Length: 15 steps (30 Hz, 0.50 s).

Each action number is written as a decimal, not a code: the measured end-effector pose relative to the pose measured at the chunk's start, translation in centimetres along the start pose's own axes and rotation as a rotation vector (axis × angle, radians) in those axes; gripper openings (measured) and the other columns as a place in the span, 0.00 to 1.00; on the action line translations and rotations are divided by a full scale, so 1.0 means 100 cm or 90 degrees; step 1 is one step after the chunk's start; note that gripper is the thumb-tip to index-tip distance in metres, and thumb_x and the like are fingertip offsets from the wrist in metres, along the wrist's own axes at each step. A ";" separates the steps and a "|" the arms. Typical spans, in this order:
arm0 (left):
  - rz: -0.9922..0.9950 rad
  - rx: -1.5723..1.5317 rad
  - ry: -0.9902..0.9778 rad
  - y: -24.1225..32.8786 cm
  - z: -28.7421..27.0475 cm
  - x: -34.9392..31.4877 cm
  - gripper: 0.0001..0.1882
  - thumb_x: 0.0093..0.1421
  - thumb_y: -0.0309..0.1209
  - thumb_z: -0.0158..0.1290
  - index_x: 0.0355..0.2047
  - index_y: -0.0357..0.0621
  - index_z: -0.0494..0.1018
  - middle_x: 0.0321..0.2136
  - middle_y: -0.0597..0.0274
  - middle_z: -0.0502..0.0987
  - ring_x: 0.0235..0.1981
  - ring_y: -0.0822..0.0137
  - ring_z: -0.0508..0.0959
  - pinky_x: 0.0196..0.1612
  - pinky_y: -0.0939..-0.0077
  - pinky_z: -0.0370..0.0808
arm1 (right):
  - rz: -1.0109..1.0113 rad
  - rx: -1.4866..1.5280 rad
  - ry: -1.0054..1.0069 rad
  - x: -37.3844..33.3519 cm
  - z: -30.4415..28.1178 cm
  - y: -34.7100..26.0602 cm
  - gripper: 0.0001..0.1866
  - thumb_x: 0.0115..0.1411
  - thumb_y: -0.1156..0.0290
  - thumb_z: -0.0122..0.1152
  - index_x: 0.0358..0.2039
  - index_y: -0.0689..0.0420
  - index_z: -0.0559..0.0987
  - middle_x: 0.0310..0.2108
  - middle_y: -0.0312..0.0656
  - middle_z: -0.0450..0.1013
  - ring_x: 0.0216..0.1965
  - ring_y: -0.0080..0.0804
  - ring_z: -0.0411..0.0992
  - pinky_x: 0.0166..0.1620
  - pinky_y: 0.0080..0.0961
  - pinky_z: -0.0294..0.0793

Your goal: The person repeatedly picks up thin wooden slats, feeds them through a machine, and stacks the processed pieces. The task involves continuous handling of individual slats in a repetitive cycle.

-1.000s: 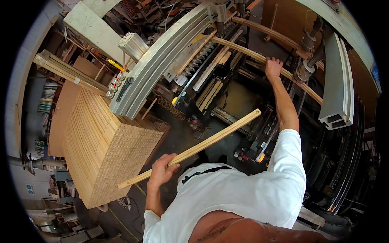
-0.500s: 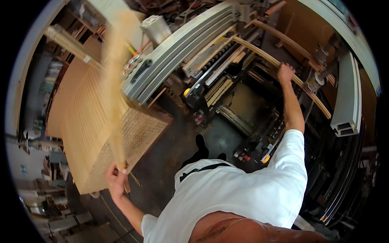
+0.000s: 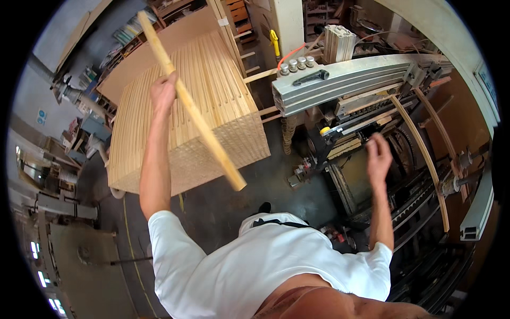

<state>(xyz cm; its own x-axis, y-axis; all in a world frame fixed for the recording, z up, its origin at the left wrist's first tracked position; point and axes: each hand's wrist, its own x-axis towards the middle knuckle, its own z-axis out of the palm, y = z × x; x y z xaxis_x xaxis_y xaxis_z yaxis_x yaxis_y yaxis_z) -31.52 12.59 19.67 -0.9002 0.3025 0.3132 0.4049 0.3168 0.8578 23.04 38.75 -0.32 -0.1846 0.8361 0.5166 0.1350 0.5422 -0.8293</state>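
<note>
My left hand [image 3: 163,94] is wrapped round a pale wooden strip [image 3: 206,130] near its middle. The strip slants over a large stack of similar strips [image 3: 141,114], its near end reaching past the stack's front face. My right hand [image 3: 379,157] is in the air in front of the machine [image 3: 342,194], fingers loosely bent and apart, with nothing visible in them. To its right, one wooden strip [image 3: 417,135] lies across the machine, with another strip [image 3: 440,130] beyond it.
A grey aluminium beam [image 3: 345,87] crosses the machine's far side, with round metal knobs [image 3: 302,64] and a black lever [image 3: 311,77] on top. A yellow air gun [image 3: 274,42] hangs by a white column [image 3: 289,26]. Another metal profile [image 3: 476,207] juts out at right.
My view has turned left. My left hand has swung forward over the stack and now grips the strip near its middle instead of its end. My right hand has let go of the strip on the machine.
</note>
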 end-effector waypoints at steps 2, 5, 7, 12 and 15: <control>-0.009 0.070 -0.047 -0.006 0.045 0.039 0.28 0.55 0.50 0.60 0.35 0.30 0.80 0.29 0.50 0.81 0.28 0.62 0.80 0.37 0.68 0.76 | 0.106 0.060 -0.114 -0.056 0.043 -0.047 0.12 0.64 0.76 0.61 0.48 0.64 0.79 0.42 0.42 0.77 0.44 0.28 0.75 0.49 0.26 0.76; -0.055 0.129 -0.076 -0.013 0.112 0.090 0.26 0.55 0.46 0.57 0.38 0.31 0.80 0.36 0.43 0.82 0.40 0.55 0.82 0.45 0.65 0.77 | 0.075 -0.013 -0.282 -0.111 0.096 -0.084 0.17 0.61 0.76 0.65 0.51 0.60 0.78 0.41 0.44 0.77 0.40 0.32 0.78 0.43 0.27 0.78; -0.061 0.223 -0.071 -0.038 0.150 0.125 0.26 0.56 0.45 0.55 0.41 0.31 0.80 0.42 0.40 0.81 0.48 0.52 0.81 0.51 0.63 0.76 | 0.098 -0.028 -0.310 -0.126 0.128 -0.112 0.17 0.61 0.75 0.64 0.51 0.61 0.77 0.43 0.46 0.76 0.40 0.38 0.78 0.43 0.28 0.79; -0.035 0.282 -0.188 -0.053 0.229 0.143 0.30 0.58 0.49 0.52 0.47 0.33 0.78 0.51 0.41 0.78 0.56 0.50 0.76 0.59 0.62 0.72 | 0.165 -0.102 -0.268 -0.151 0.162 -0.131 0.17 0.61 0.73 0.63 0.51 0.62 0.77 0.41 0.48 0.76 0.37 0.42 0.78 0.40 0.32 0.78; -0.026 0.308 -0.241 -0.052 0.246 0.141 0.31 0.59 0.51 0.50 0.50 0.34 0.78 0.53 0.43 0.77 0.57 0.49 0.75 0.60 0.61 0.71 | 0.170 -0.161 -0.279 -0.155 0.178 -0.144 0.18 0.61 0.71 0.64 0.51 0.61 0.76 0.38 0.48 0.76 0.34 0.44 0.76 0.39 0.35 0.76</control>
<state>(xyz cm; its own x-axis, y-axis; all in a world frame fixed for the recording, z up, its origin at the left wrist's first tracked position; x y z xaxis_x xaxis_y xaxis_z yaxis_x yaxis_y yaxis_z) -42.38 37.36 9.61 -0.8330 0.5516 0.0423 0.4782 0.6795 0.5564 6.58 16.50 -0.15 -0.4909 0.8636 0.1153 0.4511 0.3651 -0.8143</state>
